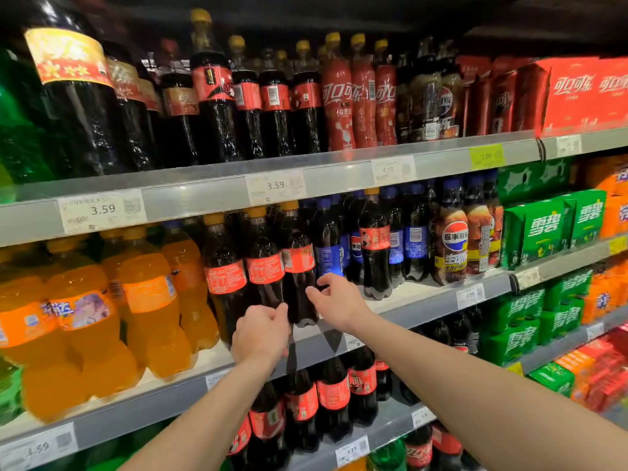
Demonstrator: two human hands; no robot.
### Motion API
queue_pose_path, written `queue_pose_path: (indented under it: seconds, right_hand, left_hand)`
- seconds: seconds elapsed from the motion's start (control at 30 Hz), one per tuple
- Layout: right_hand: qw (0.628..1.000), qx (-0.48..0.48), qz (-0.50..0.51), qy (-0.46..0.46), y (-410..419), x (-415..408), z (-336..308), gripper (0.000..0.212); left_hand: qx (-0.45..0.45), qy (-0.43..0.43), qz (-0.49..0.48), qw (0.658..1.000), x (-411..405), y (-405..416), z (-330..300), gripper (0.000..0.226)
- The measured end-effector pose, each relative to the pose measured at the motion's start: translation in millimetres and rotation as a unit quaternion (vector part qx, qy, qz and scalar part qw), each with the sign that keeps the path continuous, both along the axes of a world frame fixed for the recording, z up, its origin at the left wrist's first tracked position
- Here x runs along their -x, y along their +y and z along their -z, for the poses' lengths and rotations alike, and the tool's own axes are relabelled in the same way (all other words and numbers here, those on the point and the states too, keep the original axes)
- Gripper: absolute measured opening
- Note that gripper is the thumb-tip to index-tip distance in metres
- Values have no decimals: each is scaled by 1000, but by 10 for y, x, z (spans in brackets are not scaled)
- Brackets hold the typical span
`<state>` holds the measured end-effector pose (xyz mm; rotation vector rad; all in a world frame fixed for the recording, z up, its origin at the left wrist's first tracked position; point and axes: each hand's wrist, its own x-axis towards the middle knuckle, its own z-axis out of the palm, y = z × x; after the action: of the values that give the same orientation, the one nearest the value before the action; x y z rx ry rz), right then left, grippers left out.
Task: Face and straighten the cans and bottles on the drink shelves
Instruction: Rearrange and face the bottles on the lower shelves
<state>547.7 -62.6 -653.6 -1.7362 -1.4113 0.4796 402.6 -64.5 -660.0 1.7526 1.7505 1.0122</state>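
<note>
Far left of the left hand (260, 331), orange bottles (85, 314) crowd the middle shelf (424, 307). Just left of and above that hand stand two cola bottles (226, 266) with red labels turned to show small print. The left hand has its fingers curled against the lower part of one of these, with its thumb tip touching a third cola bottle (299, 266); whether it truly grips is not clear. That third bottle stands between the two hands at the shelf's front edge, upright, its label showing a barcode. The right hand (334, 299) reaches in at the bottle's right side, fingers loosely bent and spread, thumb close to the bottle; contact cannot be told, and it holds nothing fully. Just above and behind the right hand are blue-labelled bottles (331, 249), and to its right another red-labelled cola (375, 246) faces forward. Further right stand brown bottles (452, 246), then green cartons (543, 229).
</note>
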Motion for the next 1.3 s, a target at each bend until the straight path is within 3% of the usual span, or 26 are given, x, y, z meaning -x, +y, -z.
queue_pose_path:
  seconds: [0.13, 0.23, 0.53, 0.63, 0.77, 0.83, 0.93, 1.0, 1.17, 1.23, 1.3]
  right_hand:
    - [997, -33, 59, 29, 8, -127, -22, 32]
    - [989, -58, 131, 41, 77, -301, -25, 26]
    - [956, -73, 283, 12, 373, -812, 26, 85]
    - [957, -61, 284, -1, 470, -918, 45, 79]
    - [960, -56, 274, 7, 446, -989, 28, 68]
    - [957, -82, 273, 53, 358, -966, 21, 66]
    - [952, -144, 247, 113, 140, -909, 61, 45]
    - [954, -179, 213, 112, 31, -892, 156, 32]
    - [976, -174, 120, 54, -208, -786, 160, 27]
    - [976, -212, 32, 33, -416, -663, -49, 22]
    - [970, -236, -57, 11, -607, -537, -233, 31]
  left_hand:
    - [-39, -18, 63, 997, -175, -66, -75, 49]
    - [-21, -71, 118, 990, -423, -12, -195, 45]
    - [-1, -106, 173, 979, -972, 273, -199, 35]
    - [2, -113, 197, 974, -1039, 330, -156, 26]
    - [-8, -95, 211, 973, -1044, 320, -151, 18]
    - [-18, -92, 213, 973, -1020, 259, -180, 17]
    - [-23, -104, 218, 970, -992, 145, -250, 12]
    - [-19, -100, 234, 967, -993, 44, -317, 29]
    - [-46, -88, 275, 956, -930, -177, -481, 78]
    - [-61, -116, 279, 951, -878, -223, -552, 80]
    - [-70, -141, 287, 945, -802, -256, -620, 70]
